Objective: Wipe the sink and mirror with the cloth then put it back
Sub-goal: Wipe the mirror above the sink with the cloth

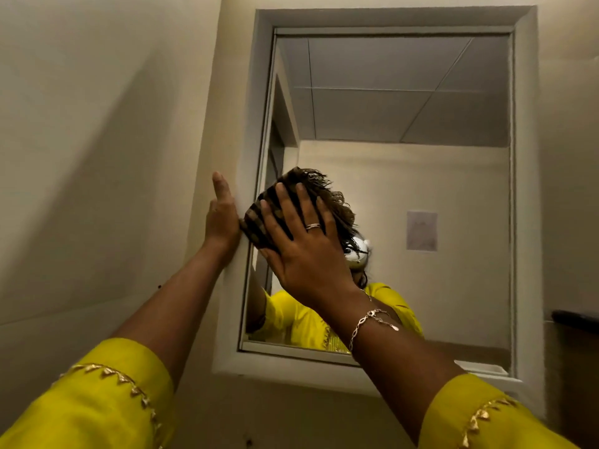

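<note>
A wall mirror (421, 176) in a thick white frame (256, 131) fills the upper right of the view. My right hand (303, 244) lies flat, fingers spread, pressing a dark striped cloth (259, 218) with a frayed fringe against the glass near the mirror's left edge. My left hand (222, 215) rests flat on the wall against the frame's left side, fingers together, holding nothing. The sink is out of view.
Cream walls surround the mirror. A dark ledge (575, 319) sticks out at the right edge. The glass reflects ceiling tiles, a paper sheet on the far wall, and a person in yellow.
</note>
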`<act>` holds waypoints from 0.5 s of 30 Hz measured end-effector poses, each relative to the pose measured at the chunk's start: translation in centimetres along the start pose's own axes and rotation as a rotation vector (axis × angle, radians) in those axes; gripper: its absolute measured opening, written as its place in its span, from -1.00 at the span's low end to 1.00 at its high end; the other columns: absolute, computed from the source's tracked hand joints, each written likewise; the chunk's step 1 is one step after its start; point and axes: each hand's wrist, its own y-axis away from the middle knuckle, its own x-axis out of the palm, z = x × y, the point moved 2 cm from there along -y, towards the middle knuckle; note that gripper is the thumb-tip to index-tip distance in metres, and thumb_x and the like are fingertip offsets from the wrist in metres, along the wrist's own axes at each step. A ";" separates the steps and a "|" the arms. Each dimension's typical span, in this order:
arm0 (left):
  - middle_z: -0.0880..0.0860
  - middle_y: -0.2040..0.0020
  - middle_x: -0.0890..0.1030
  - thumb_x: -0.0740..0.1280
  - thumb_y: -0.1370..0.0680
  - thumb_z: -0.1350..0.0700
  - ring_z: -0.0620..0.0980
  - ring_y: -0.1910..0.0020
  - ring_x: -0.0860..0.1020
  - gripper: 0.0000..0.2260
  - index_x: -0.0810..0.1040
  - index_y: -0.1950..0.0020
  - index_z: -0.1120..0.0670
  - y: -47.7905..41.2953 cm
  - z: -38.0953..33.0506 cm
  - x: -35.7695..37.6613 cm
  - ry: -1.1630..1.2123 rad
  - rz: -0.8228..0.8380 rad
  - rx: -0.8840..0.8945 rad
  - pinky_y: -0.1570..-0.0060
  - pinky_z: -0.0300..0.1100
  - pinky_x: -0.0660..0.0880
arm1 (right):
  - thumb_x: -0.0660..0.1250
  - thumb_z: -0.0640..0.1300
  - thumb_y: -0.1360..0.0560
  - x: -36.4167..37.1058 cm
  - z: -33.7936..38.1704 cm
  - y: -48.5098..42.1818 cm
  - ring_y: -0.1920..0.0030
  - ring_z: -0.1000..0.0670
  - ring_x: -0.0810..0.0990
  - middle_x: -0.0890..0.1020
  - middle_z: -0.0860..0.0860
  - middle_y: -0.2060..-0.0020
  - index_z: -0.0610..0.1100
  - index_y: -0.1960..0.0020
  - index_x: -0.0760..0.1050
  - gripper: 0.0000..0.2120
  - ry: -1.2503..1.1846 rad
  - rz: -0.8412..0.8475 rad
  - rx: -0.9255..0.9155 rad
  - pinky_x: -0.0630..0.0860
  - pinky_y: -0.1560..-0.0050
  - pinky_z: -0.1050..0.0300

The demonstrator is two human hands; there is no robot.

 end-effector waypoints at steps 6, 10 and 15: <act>0.27 -0.04 0.55 -0.13 -0.60 -0.18 0.06 0.12 0.47 -0.39 0.43 -0.24 0.27 -0.4 0.3 0.1 -0.160 -0.079 0.043 0.05 -0.09 0.40 | 0.09 0.10 -0.55 -1.2 -3.3 3.6 -0.49 -0.18 0.05 0.18 -0.11 -0.48 -0.02 -0.47 0.16 -0.48 0.026 0.038 -0.005 0.01 -0.45 -0.13; 0.32 -0.18 0.50 -0.10 -0.60 -0.20 0.20 -0.08 0.50 -0.38 0.43 -0.25 0.28 -0.6 0.4 0.1 -0.191 -0.104 0.041 -0.15 0.03 0.39 | 0.05 0.11 -0.56 -2.2 -6.0 5.9 -0.49 -0.17 0.04 0.16 -0.10 -0.49 -0.02 -0.48 0.15 -0.48 0.043 0.053 0.036 0.00 -0.46 -0.12; 0.33 -0.19 0.50 -0.11 -0.57 -0.25 0.28 -0.16 0.48 -0.33 0.41 -0.30 0.26 -0.6 0.6 0.0 -0.201 -0.063 0.043 -0.24 0.18 0.38 | -0.02 0.12 -0.57 -3.3 -9.4 8.0 -0.50 -0.17 0.03 0.14 -0.11 -0.49 -0.03 -0.48 0.12 -0.48 0.060 0.066 0.074 0.00 -0.46 -0.12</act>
